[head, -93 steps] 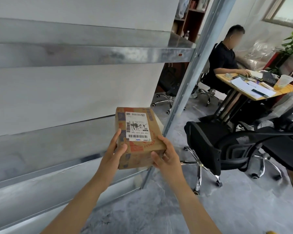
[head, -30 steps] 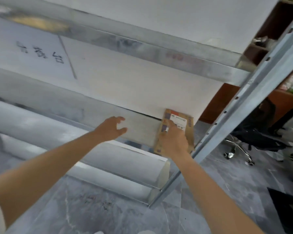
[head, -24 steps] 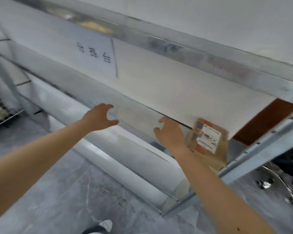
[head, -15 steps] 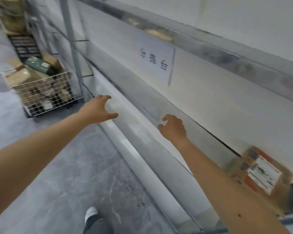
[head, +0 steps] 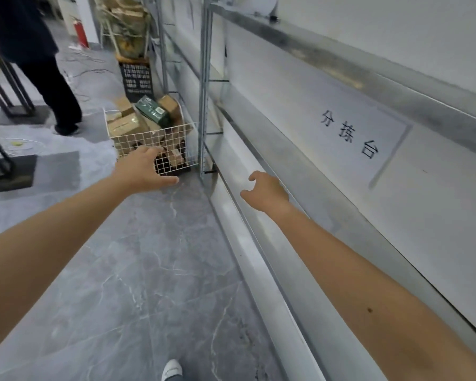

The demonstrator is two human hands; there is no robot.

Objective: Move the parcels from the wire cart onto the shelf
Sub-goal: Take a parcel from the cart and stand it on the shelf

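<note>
The metal shelf [head: 259, 149] runs along our right. At its far upright the wire cart [head: 138, 138] stands on the floor, with brown parcels [head: 124, 125] heaped past its rim. Our left hand [head: 143, 171] is stretched out before the cart's near wall, fingers spread, empty. Our right hand [head: 267, 192] hangs loosely curled by the shelf's front edge, holding nothing.
</note>
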